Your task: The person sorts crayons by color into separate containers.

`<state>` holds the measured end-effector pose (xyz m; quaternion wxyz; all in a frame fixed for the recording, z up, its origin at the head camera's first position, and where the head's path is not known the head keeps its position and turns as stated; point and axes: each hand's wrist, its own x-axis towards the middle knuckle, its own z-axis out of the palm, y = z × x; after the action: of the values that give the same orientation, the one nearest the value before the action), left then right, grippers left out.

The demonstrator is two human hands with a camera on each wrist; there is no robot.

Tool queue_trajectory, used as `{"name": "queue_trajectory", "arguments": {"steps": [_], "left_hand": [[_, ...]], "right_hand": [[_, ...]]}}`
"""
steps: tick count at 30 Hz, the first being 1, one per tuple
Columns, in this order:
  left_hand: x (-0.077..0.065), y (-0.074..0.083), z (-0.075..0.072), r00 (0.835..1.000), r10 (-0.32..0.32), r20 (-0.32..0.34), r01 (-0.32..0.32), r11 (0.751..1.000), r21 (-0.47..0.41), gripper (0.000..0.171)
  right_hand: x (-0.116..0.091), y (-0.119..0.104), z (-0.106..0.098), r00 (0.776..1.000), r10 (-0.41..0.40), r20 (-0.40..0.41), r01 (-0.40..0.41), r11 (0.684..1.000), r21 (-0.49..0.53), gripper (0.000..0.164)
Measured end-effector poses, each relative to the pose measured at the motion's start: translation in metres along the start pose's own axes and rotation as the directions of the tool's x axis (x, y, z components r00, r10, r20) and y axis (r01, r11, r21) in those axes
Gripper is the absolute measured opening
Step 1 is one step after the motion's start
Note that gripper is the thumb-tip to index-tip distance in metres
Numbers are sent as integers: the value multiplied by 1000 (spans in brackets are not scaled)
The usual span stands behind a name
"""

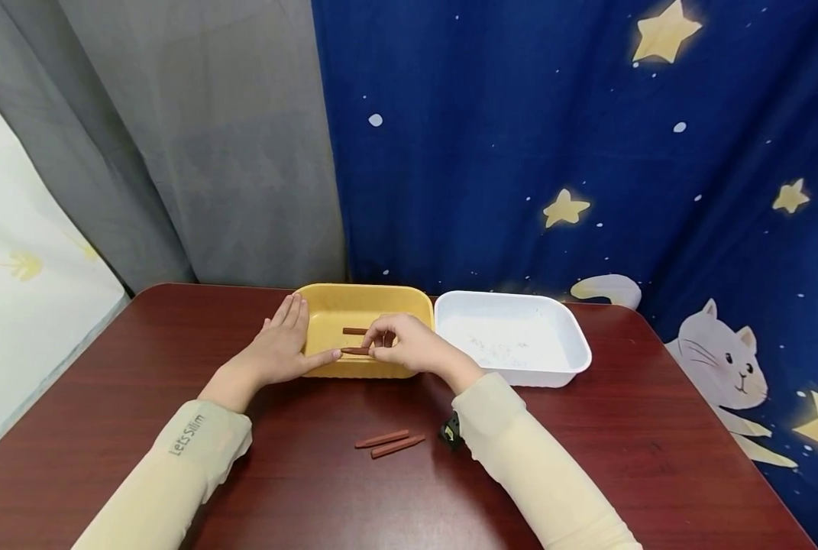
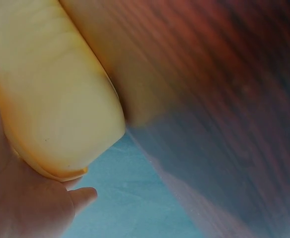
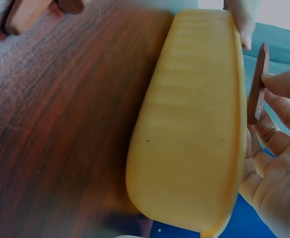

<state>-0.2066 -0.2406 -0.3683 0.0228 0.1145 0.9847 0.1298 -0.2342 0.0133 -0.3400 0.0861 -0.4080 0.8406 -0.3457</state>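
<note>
My left hand (image 1: 281,344) rests over the left end of a yellow tray (image 1: 360,370), its fingers stretched along the rim and its thumb at the front edge. Above the tray's front part, my right hand (image 1: 409,344) pinches a reddish-brown crayon (image 3: 257,87) between thumb and fingers. The crayon's pointed tip faces left, right by the left thumb in the head view. Another brown crayon (image 1: 354,331) lies in the tray, partly covered by the right hand. Two more crayons (image 1: 398,446) lie side by side on the table in front of the tray.
A white tray (image 1: 525,376) with small dark specks inside stands just right of the yellow one. Beside the right cuff is a small black object (image 1: 451,430). Behind the dark red table (image 1: 299,489) hang grey and blue curtains.
</note>
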Motion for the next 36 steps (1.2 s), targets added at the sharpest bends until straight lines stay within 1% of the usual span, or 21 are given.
{"name": "queue_trajectory", "arguments": {"steps": [9, 14, 18, 26, 31, 36], "left_hand": [[-1, 2, -1, 1000, -8, 5, 8, 1000, -26, 120], [-1, 2, -2, 1000, -10, -1, 10, 1000, -22, 120], [-2, 1, 0, 1000, -13, -6, 13, 1000, -19, 120], [-1, 0, 1, 1000, -8, -8, 8, 1000, -26, 120], [1, 1, 1, 1000, 4, -8, -4, 1000, -25, 118], [0, 1, 1, 1000, -8, -15, 8, 1000, -24, 116]], "right_hand": [[12, 13, 5, 999, 32, -16, -32, 999, -16, 11], [18, 21, 6, 998, 53, -36, -53, 999, -5, 11], [25, 24, 7, 997, 69, -35, -68, 998, 15, 10], [35, 30, 4, 996, 87, -35, -86, 996, 31, 11], [40, 35, 1, 990, 135, -44, -133, 990, 48, 10], [47, 39, 0, 989, 144, -39, -142, 989, 47, 12]]}}
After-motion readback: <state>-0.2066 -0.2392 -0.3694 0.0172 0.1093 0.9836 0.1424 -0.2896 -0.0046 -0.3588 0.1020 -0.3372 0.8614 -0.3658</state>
